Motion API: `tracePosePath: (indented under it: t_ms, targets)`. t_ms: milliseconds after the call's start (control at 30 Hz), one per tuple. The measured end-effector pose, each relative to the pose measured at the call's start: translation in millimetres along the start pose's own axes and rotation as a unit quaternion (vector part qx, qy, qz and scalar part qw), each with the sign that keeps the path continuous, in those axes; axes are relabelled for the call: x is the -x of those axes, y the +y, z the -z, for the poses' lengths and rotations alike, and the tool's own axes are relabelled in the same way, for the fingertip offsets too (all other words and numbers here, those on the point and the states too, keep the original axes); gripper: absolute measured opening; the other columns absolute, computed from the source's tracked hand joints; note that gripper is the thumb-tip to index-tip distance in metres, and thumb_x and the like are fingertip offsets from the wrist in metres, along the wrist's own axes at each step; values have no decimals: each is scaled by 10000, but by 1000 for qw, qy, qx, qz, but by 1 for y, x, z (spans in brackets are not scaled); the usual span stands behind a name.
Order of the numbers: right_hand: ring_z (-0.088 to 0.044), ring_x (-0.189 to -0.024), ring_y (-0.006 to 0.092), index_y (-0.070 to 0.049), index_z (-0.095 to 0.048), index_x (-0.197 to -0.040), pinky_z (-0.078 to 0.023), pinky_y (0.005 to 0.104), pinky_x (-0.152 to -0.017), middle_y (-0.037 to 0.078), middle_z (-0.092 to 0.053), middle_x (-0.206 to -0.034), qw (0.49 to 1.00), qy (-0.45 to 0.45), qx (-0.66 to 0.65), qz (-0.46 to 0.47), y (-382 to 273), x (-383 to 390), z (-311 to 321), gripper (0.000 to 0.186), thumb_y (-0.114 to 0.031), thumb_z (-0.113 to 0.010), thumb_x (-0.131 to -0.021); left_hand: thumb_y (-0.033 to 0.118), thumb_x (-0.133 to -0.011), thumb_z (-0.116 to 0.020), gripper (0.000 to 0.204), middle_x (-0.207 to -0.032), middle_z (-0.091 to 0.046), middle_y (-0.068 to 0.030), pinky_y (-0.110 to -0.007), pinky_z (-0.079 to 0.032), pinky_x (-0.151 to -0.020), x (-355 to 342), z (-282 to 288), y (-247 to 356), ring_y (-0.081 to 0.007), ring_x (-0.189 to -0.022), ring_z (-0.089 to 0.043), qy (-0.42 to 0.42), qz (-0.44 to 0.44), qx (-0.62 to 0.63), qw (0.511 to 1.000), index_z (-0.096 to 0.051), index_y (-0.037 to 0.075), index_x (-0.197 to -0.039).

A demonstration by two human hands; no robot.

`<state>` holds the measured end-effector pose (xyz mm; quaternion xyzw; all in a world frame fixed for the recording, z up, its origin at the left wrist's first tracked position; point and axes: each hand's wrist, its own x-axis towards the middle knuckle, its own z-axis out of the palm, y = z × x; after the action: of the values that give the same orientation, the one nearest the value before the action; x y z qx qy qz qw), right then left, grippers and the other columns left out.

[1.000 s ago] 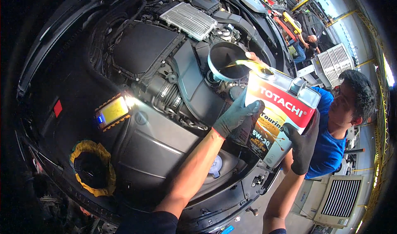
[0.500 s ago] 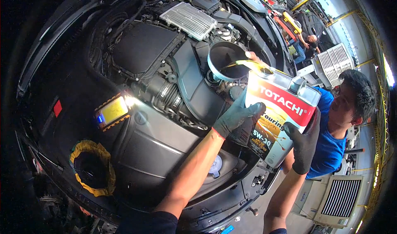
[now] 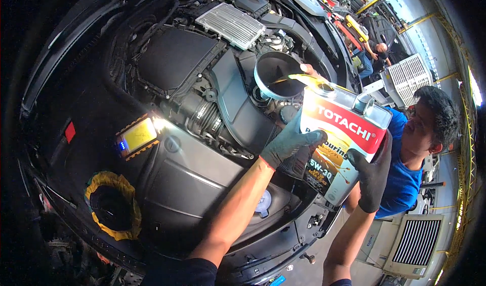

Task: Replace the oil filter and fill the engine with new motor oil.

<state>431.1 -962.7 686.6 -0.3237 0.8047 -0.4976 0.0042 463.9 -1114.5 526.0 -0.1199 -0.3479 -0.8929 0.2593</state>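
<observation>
The metal can (image 3: pixel 349 121) tilts beside the funnel (image 3: pixel 276 68), over the car (image 3: pixel 197 172). The gloved left hand (image 3: pixel 295 140) grasps its left side, the right hand (image 3: pixel 373 172) its right edge. Stiff, probably heavy, slick if oily; I'd hold both sides.

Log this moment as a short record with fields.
Left hand: dark-gloved, gripping the rectangular red-and-white metal can by its left side
Right hand: dark-gloved, gripping the can's right side
Can pose: slanted in the picture, top near the round dark funnel
Light: lit yellow rectangular lamp, picture left
Bystander: co-worker in blue top, picture right
</observation>
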Motion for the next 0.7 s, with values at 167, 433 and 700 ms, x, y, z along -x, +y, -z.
tracePosePath:
  t_ms: [167, 433, 700]
  targets:
    - [-596, -1131, 205, 11, -392, -1425, -506, 340, -971, 136, -586, -1257, 1000, -11, 1, 10, -5, 0, -2, 838, -35, -768, -678, 249, -880, -764, 704, -1190, -613, -39, -267, -517, -892, -1, 0, -3, -98, -1038, -599, -2, 8, 18, 1000, -383, 21, -1426]
    - [-631, -1114, 227, -15, -407, -1404, -524, 357, -955, 142, -606, -1238, 999, -10, -24, 20, -3, -3, -2, 852, -20, -773, -634, 219, -865, -786, 715, -1168, -626, -29, -262, -524, -884, 2, 1, -2, -96, -1015, -612, -1, 27, 40, 999, -390, 27, -1428]
    - [-655, -1060, 225, -14, -407, -1391, -549, 351, -908, 156, -621, -1212, 1000, -3, 22, 15, -4, -4, 2, 829, 1, -767, -644, 187, -885, -758, 693, -1197, -615, -36, -266, -523, -894, 2, -3, 1, -101, -1030, -613, 0, 23, 40, 999, -377, 30, -1442]
